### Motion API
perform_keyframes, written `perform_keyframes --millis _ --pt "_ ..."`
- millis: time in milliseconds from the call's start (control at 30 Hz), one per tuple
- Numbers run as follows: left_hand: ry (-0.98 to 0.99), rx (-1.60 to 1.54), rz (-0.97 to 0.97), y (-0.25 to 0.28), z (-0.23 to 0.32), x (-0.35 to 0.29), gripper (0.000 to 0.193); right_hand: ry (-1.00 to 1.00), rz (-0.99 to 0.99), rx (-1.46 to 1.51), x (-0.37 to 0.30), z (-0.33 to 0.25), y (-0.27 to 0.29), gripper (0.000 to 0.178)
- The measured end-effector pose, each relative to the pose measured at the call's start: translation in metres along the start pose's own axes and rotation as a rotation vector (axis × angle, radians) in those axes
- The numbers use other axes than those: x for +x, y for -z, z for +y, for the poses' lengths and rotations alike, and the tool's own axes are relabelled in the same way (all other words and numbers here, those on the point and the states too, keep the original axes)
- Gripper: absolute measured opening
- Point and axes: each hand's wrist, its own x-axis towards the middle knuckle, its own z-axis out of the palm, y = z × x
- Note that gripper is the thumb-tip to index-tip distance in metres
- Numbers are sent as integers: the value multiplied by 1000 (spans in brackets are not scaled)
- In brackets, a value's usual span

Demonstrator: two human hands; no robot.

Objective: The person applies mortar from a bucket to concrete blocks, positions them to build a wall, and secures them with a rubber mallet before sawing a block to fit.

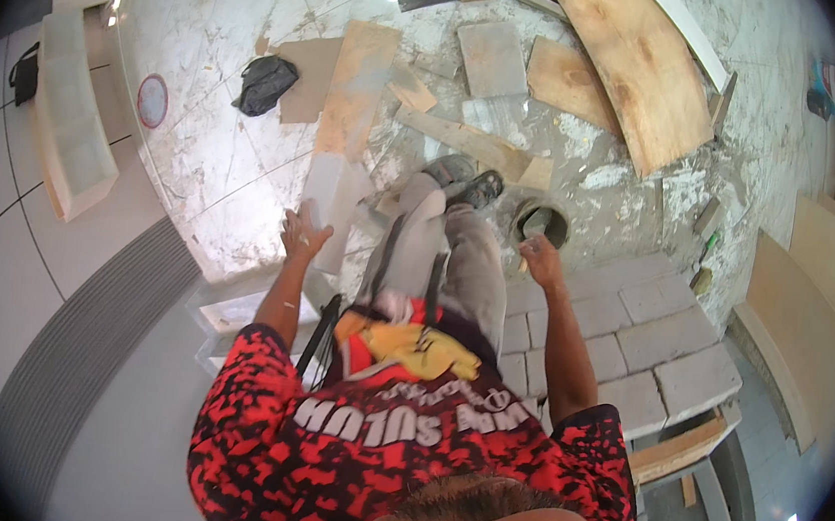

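Note:
My left hand (305,236) is open, its fingers spread at the side of a pale grey block (333,180). Whether it touches the block is hard to tell. My right hand (542,262) is closed beside a round dark bucket (559,236) with grey stuff inside. A small light-coloured bit shows at its fingers, but what it holds cannot be made out. Right of my legs lies a stack of pale grey blocks (653,336) in rows. Beyond the left hand, a long stained board (360,74) lies on the floor.
A black plastic bag (267,84) rests by a brown sheet. Farther off lie a loose slab (491,59), a short plank (469,141) and a large curved plywood sheet (646,82). A long pale box-shaped piece (74,117) stands at left. Boards (793,327) lean at right.

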Motion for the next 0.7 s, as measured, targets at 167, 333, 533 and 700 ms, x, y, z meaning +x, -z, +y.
perform_keyframes --millis 167,333,533,700 --pt "-464 -1 218 -5 119 115 80 92 24 -105 134 34 -22 41" --pt "-795 43 205 -4 284 210 80 183 266 1 303 56 10 39" --pt "-1288 154 453 -51 429 299 77 363 534 -37 505 60 90 40" --pt "-1365 155 443 -87 435 344 83 460 586 -160 606 11 122 39"
